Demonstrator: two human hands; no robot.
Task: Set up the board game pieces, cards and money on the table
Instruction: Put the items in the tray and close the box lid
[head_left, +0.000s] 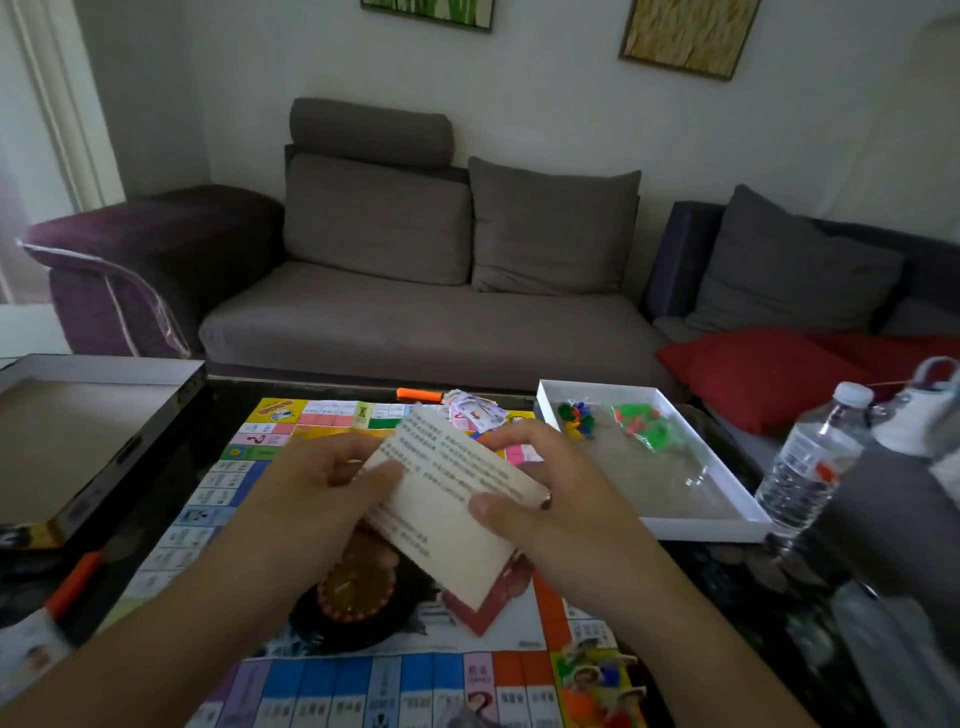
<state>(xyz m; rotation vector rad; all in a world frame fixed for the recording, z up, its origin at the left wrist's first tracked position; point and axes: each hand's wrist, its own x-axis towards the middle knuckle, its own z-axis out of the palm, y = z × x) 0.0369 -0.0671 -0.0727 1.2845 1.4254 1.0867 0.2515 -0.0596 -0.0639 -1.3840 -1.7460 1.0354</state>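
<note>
I see a stack of cream cards (457, 499) with printed text held up over the middle of the game board (363, 675), tilted so the printed face looks at the camera. My left hand (317, 488) grips the stack's left edge, thumb on the face and fingers curled behind. My right hand (545, 493) pinches the right edge, thumb pressed on the front and fingers wrapped over the far side. Both grips are narrow, closed on the cards.

Under the cards, on the board's centre, lies a round dark spinner (353, 597) with a gold disc, and just right of it a reddish card pile (488, 597). At the board's far edge sits a loose heap of paper money (475, 410), with an orange marker (418, 395) just beyond it.

Right of the board, a white box tray (727, 525) holds coloured pawns (574, 415) and a bag of green and orange pieces (644, 423) at its far end. Further right stands a clear water bottle (810, 462). Left of the board rests the box lid (78, 431), open side up. Beyond the board stands a grey sofa (415, 322) with a red cushion (763, 374).
</note>
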